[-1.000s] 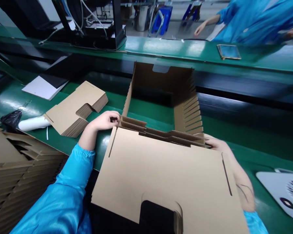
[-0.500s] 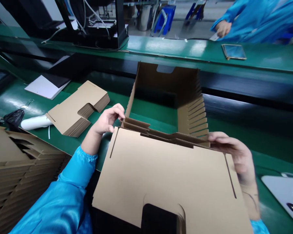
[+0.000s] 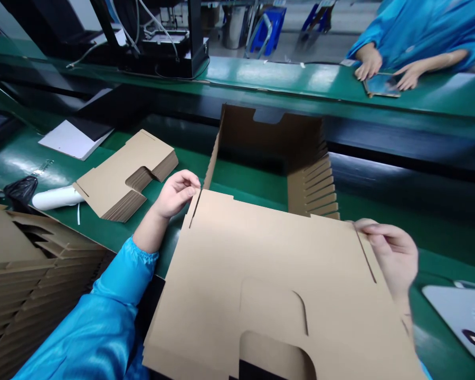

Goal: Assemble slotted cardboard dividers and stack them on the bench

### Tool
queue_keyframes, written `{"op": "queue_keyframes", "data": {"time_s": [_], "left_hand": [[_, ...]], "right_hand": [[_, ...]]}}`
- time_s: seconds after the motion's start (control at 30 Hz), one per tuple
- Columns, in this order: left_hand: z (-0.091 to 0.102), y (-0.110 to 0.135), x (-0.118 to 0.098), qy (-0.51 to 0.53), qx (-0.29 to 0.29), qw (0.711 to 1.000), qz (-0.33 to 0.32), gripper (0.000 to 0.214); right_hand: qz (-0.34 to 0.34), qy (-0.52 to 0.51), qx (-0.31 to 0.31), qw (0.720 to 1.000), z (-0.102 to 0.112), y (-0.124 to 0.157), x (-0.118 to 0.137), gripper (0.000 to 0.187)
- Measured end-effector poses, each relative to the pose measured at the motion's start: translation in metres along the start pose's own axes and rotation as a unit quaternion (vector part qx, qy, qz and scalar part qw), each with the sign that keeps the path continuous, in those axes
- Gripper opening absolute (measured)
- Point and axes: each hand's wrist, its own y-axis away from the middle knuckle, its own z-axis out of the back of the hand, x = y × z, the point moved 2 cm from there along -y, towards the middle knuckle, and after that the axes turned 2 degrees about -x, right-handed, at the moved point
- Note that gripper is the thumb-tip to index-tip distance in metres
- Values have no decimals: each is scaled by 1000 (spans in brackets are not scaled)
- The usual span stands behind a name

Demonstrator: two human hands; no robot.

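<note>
A brown cardboard sheet [image 3: 277,253] with a slot near each side lies tilted in front of me, over more sheets of the same kind. My left hand [image 3: 178,192] pinches its far left corner between thumb and fingers. At the far right corner my right hand [image 3: 391,248] grips the edge, fingers closed. Just beyond stands an open cardboard frame [image 3: 275,129] with a row of slots along its right wall. The sheet's far edge hides the frame's near side. Part of the right wrist is behind the sheet.
Left on the green bench are a stack of cut cardboard dividers [image 3: 121,169], a white roll [image 3: 57,198] and a black bag [image 3: 20,192]. More cardboard [image 3: 35,306] is piled lower left. A white device [image 3: 459,316] sits right. Across, a co-worker's hands touch a flat panel [image 3: 382,84].
The sheet between my hands has come up toward the frame, covering its near slotted dividers. My right hand has shifted slightly right. The co-worker's hands have moved onto the panel.
</note>
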Motion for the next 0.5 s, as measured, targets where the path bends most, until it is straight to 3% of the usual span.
{"op": "queue_keyframes", "data": {"time_s": [0.1, 0.2, 0.5], "left_hand": [[3, -2, -1, -15, -10, 1000, -15, 30], [8, -4, -4, -45, 17, 999, -11, 31], [16, -9, -3, -97, 39, 994, -23, 36]], "right_hand": [[-4, 62, 16, 998, 6, 0, -1, 40], [-6, 78, 60, 995, 6, -2, 1, 34], [40, 34, 116, 992, 4, -6, -1, 30]]}}
